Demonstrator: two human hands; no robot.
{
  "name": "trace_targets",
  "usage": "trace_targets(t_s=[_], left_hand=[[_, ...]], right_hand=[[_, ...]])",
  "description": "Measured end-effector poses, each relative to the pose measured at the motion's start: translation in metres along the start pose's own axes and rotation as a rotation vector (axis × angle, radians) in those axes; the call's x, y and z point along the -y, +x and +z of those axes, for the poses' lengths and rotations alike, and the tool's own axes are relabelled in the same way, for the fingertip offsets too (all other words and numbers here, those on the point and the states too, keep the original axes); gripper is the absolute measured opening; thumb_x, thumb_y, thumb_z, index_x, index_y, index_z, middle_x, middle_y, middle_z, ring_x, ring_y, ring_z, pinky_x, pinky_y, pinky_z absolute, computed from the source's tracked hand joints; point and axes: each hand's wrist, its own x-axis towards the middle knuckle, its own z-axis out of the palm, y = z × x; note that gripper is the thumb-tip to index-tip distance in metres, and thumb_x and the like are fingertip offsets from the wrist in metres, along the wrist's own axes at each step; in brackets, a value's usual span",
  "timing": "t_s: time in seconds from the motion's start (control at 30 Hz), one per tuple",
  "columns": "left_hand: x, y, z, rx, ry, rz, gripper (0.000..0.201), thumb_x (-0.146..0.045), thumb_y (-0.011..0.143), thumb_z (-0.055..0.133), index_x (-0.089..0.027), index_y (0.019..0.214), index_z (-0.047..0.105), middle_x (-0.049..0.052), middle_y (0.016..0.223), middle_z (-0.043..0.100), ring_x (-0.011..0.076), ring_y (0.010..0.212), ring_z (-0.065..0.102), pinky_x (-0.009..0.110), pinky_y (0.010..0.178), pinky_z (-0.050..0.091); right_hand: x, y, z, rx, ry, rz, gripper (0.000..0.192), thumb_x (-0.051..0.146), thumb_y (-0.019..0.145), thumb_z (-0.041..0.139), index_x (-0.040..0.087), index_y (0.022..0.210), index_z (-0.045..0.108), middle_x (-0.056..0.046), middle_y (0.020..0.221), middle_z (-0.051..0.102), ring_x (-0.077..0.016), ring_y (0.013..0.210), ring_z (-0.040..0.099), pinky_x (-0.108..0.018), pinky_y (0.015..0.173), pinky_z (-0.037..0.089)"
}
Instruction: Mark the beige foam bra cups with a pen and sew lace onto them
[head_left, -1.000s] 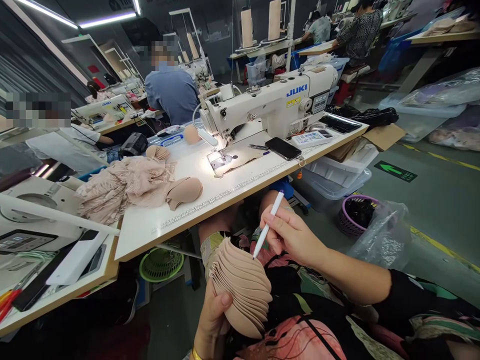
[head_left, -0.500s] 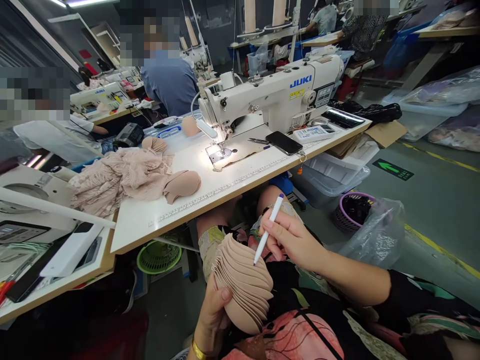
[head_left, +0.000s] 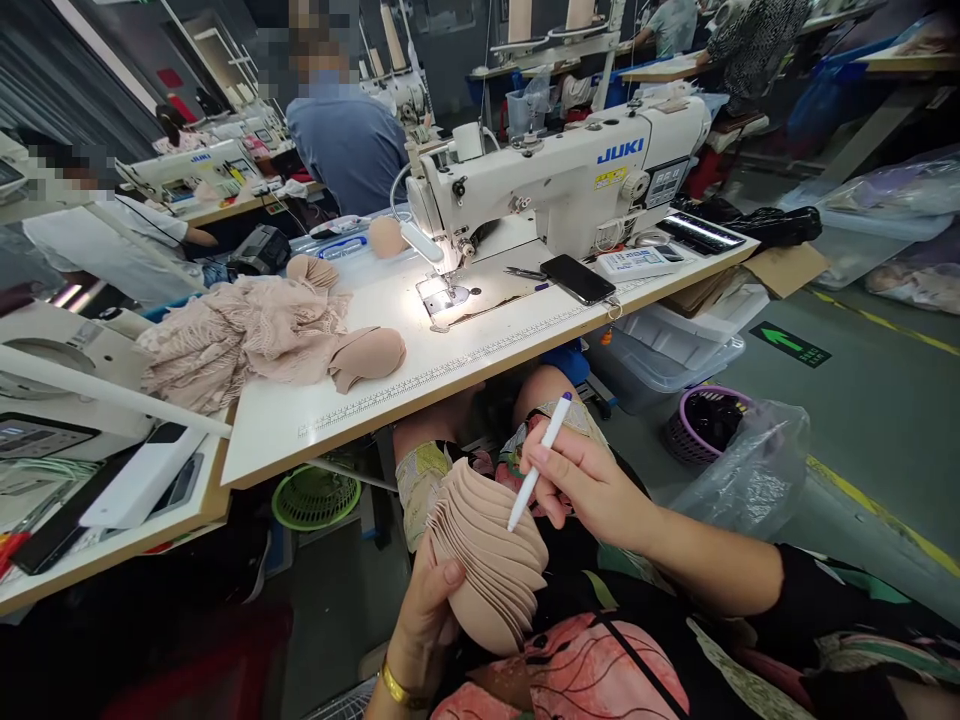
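Note:
A fanned stack of beige bra cups (head_left: 491,560) rests above my lap, gripped along its left side by my left hand (head_left: 431,590), thumb on top. My right hand (head_left: 577,475) pinches a white marker pen (head_left: 540,460) with a purple end. The pen slants down, and its lower tip is at the upper cups of the stack; whether it touches them I cannot tell. On the table ahead lie more beige cups (head_left: 371,357) beside a heap of beige lace fabric (head_left: 247,325).
A JUKI sewing machine (head_left: 540,180) stands lit on the white table (head_left: 277,440). A phone (head_left: 577,279) and tweezers (head_left: 525,272) lie near it. Below are a green basket (head_left: 315,497) and a purple basket (head_left: 705,425). A co-worker in a blue shirt (head_left: 345,140) sits beyond.
The view has shifted slightly, so the table and machine appear a little higher and the machine farther right. Both hands keep their holds, with the pen still at the stack.

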Motion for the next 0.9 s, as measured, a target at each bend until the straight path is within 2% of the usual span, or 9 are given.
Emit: trace_targets(t_s=[0.17,0.3,0.43,0.57,0.7,0.9], left_hand=[[0.001,0.001,-0.001,0.028,0.006,-0.018,0.092,-0.038,0.068,0.093,-0.026,0.151,0.056,0.015,0.134,0.073,0.0421,0.122,0.070,0.049,0.100,0.061],[-0.002,0.001,0.004,0.053,0.037,-0.003,0.087,-0.041,0.070,0.093,-0.025,0.148,0.059,0.015,0.129,0.076,0.0393,0.115,0.073,0.046,0.098,0.062],[-0.005,0.000,0.010,0.024,0.055,-0.003,0.076,-0.043,0.070,0.093,-0.027,0.140,0.067,0.013,0.131,0.075,0.0426,0.120,0.070,0.050,0.099,0.061],[-0.005,-0.001,0.010,-0.004,0.007,-0.012,0.080,-0.043,0.065,0.097,-0.026,0.138,0.069,0.015,0.130,0.075,0.0454,0.129,0.065,0.053,0.104,0.059],[-0.002,0.000,0.004,0.022,-0.030,-0.010,0.080,-0.045,0.063,0.099,-0.026,0.135,0.071,0.016,0.133,0.073,0.0448,0.134,0.061,0.052,0.108,0.057],[-0.002,-0.002,0.004,0.055,0.007,0.000,0.079,-0.049,0.062,0.098,-0.029,0.134,0.072,0.012,0.134,0.073,0.0447,0.134,0.061,0.049,0.107,0.057]], right_hand=[[0.000,0.000,0.001,-0.015,0.103,0.041,0.040,0.060,0.100,0.059,0.022,0.091,0.055,0.009,0.046,0.052,-0.0102,0.042,0.038,-0.023,0.048,0.035],[0.000,-0.002,0.003,0.007,0.026,-0.008,0.040,0.060,0.103,0.057,0.021,0.092,0.056,0.009,0.046,0.053,-0.0098,0.042,0.041,-0.023,0.050,0.034],[-0.003,-0.005,0.003,0.048,0.010,-0.015,0.039,0.058,0.105,0.053,0.021,0.094,0.056,0.008,0.048,0.054,-0.0104,0.042,0.043,-0.024,0.049,0.032],[-0.005,-0.007,0.000,0.002,-0.037,-0.039,0.039,0.058,0.106,0.052,0.022,0.094,0.056,0.008,0.049,0.053,-0.0109,0.042,0.043,-0.025,0.050,0.033],[-0.006,-0.010,0.000,0.004,-0.147,-0.084,0.039,0.057,0.108,0.049,0.022,0.093,0.057,0.007,0.051,0.055,-0.0109,0.044,0.046,-0.026,0.052,0.036],[-0.003,-0.010,0.006,0.037,-0.103,-0.085,0.039,0.058,0.107,0.051,0.021,0.094,0.055,0.008,0.050,0.054,-0.0108,0.044,0.046,-0.026,0.051,0.038]])
